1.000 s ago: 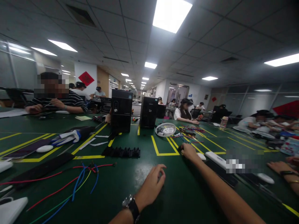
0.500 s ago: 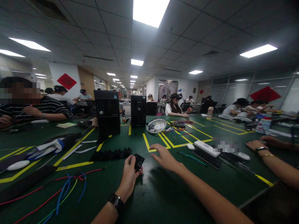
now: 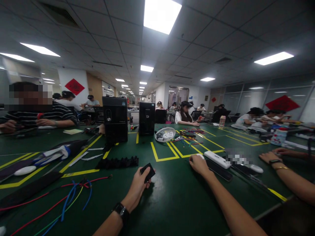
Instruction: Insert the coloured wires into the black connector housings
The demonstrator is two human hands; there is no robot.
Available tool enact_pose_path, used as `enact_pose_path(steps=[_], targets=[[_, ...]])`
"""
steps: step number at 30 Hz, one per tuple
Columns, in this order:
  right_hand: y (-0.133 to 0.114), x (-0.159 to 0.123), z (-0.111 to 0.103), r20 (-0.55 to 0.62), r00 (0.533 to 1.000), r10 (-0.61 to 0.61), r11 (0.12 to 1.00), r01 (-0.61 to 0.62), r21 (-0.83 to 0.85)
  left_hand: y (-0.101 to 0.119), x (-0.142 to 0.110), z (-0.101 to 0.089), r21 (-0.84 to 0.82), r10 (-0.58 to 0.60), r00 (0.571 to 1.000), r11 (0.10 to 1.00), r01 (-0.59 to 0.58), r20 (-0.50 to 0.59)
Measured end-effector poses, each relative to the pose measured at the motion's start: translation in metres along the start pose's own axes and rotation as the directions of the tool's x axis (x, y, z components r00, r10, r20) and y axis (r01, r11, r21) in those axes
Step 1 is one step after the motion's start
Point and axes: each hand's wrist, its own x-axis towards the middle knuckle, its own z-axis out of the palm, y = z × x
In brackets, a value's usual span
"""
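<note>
My left hand point(image 3: 140, 178), with a dark watch on its wrist, is closed around a small black square block point(image 3: 148, 172) above the green table. The thumb lies across its face. Over to the right, my right hand point(image 3: 199, 164) rests low at the table with its fingers curled down. It is beside a white power strip point(image 3: 216, 159) and a black phone-like slab point(image 3: 219, 170). Its fingertips are hidden, so whatever they hold cannot be made out. A black ridged strip point(image 3: 118, 162) lies just beyond my left hand.
Two black computer towers point(image 3: 114, 121) stand ahead, beside a white basket point(image 3: 165, 134). Loose red, blue and green wires point(image 3: 73, 193) lie at the left. A co-worker's hands point(image 3: 270, 157) rest at the right. Yellow tape point(image 3: 167, 159) marks the green table point(image 3: 172, 203).
My right hand has moved right and down, from open near my left hand to curled where the blue-green wires lay. Those wires are now out of sight. My left hand still holds the black block.
</note>
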Motion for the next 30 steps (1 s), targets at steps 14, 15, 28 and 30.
enact_pose_path(steps=[14,15,28,30], targets=[[-0.109,0.019,-0.041,-0.464,0.879,-0.108,0.818,0.344,0.461,0.007,0.003,0.001,-0.279,-0.011,0.999,0.96,-0.001,-0.043],[-0.124,0.009,-0.038,-0.439,0.885,-0.156,0.787,0.38,0.486,0.007,0.004,0.0,-0.276,-0.005,0.998,0.961,-0.012,-0.059],[-0.183,-0.058,0.01,0.09,0.918,-0.387,0.566,0.159,0.809,-0.005,0.014,-0.002,-0.372,0.073,0.997,0.925,-0.075,-0.017],[-0.183,-0.058,0.011,0.104,0.917,-0.385,0.568,0.146,0.81,-0.003,0.012,0.0,-0.377,0.052,0.998,0.924,-0.057,-0.024]])
